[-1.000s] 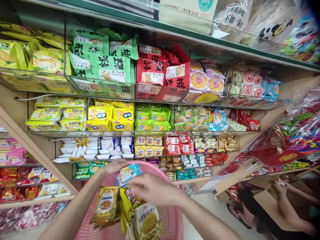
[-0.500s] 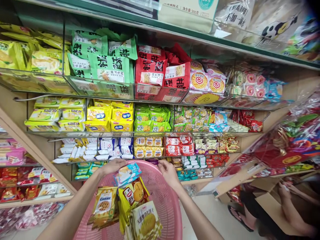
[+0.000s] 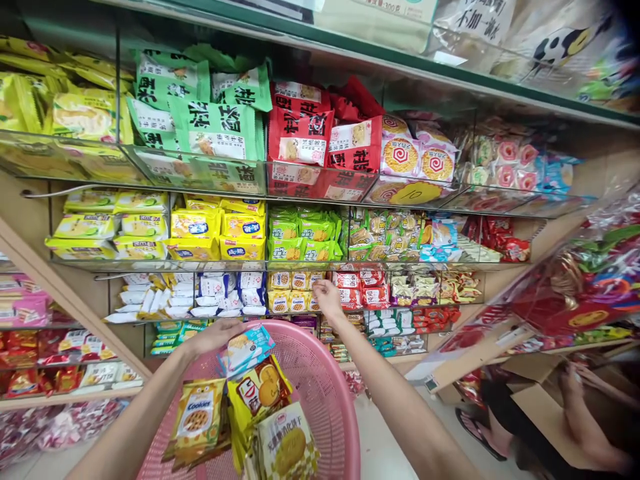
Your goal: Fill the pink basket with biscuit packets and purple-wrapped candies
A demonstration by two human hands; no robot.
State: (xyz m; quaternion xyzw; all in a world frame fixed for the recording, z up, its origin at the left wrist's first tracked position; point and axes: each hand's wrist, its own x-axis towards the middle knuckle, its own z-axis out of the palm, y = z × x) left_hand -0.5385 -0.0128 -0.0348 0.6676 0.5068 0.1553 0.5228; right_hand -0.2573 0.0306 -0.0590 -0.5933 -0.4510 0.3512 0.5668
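My left hand (image 3: 216, 337) is closed over the far left rim of a pink plastic basket (image 3: 345, 407). Inside the basket lie a blue and white snack packet (image 3: 249, 351), a yellow Cookies packet (image 3: 199, 415), a yellow biscuit packet (image 3: 264, 387) and a pale digestive biscuit packet (image 3: 289, 441). My right hand (image 3: 328, 300) is raised off the basket at the shelf, its fingers curled beside the yellow Cookies packets (image 3: 290, 300). Whether a packet is between those fingers is hidden. Red snack packets (image 3: 349, 297) lie just right of this hand.
Clear dividers and front lips separate the shelf bins, with green bags (image 3: 215, 130) and red bags (image 3: 303, 133) above. A glass shelf edge (image 3: 350, 53) runs across the top. At lower right, a person's hand (image 3: 575, 400) is by an open cardboard box (image 3: 545, 427).
My right hand has left the basket's far rim and moved up to the Cookies packets on the shelf. The basket has shifted slightly left, with my left hand still on its rim.
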